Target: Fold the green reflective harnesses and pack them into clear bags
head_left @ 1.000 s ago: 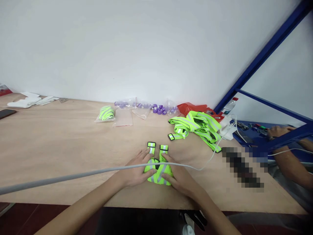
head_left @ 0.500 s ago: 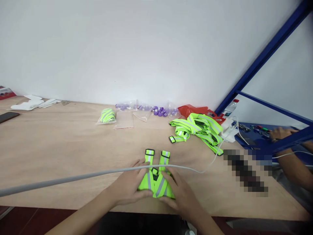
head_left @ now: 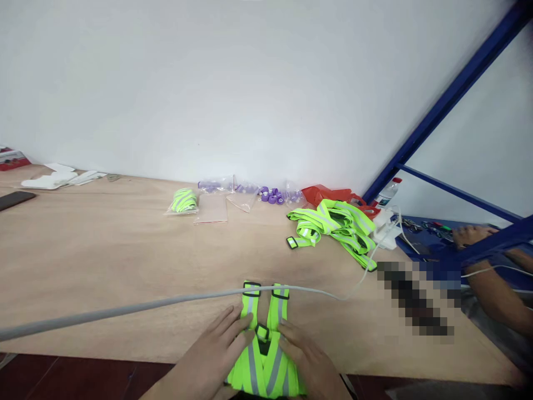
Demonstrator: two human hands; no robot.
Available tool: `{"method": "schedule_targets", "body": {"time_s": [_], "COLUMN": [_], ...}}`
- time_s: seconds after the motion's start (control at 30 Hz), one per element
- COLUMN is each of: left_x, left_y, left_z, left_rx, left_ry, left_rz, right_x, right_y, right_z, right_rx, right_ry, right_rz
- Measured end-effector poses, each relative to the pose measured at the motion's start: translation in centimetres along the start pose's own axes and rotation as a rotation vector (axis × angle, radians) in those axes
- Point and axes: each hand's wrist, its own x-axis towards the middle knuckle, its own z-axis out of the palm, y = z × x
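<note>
A neon yellow-green reflective vest (head_left: 272,364) of folded straps with grey stripes lies at the table's front edge, its lower end reaching past that edge. Two strap ends with black buckles point away from me, and a smaller buckle sits between them. My left hand (head_left: 212,350) grips the vest's left side, fingertips on the left strap. On the opposite side my right hand (head_left: 306,355) holds it, fingers pressed along the right strap; its thumb is hidden. Across the strap ends, in front of the camera, passes a pale cable (head_left: 166,301).
More reflective straps (head_left: 337,219) lie heaped at back right beside a red bag (head_left: 327,194) and a bottle (head_left: 388,193). Along the wall are purple rolls (head_left: 270,195), clear bags (head_left: 211,208) and a bagged vest (head_left: 184,201). Another person's arm (head_left: 495,289) is beyond the blue frame (head_left: 441,100).
Both hands have drawn the vest toward me, so its lower end now passes the table's front edge. The view has shifted slightly.
</note>
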Motion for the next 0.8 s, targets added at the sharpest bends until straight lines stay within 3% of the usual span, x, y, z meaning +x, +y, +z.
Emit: {"method": "schedule_targets", "body": {"time_s": [0.13,0.33,0.53,0.7,0.8], "left_x": [-0.4,1.3,3.7,5.9,7.3], "left_y": [0.3,1.2,0.5,-1.1,-2.0], "left_z": [-0.5,-3.1,-4.4,-4.5,-4.3], "left_rx": [-0.055,-0.070,-0.112,-0.169,-0.072], "left_ry": [0.069,0.112,0.172,0.259,0.210], "left_rz": [0.013,-0.058,-0.157,-0.170,-0.234], "right_x": [0.2,3.2,5.7,7.4,8.4], "right_y": [-0.5,-0.9,1.0,3.1,4.1], "right_z": [-0.9,-3.6,-4.5,-3.9,-3.4], "right_rx": [0.048,0.364,0.380,0.202,0.124], "right_ry": [0.051,0.017,-0.046,-0.090,-0.090], "right_rz": [0.012,0.255,0.458,0.385,0.365]}}
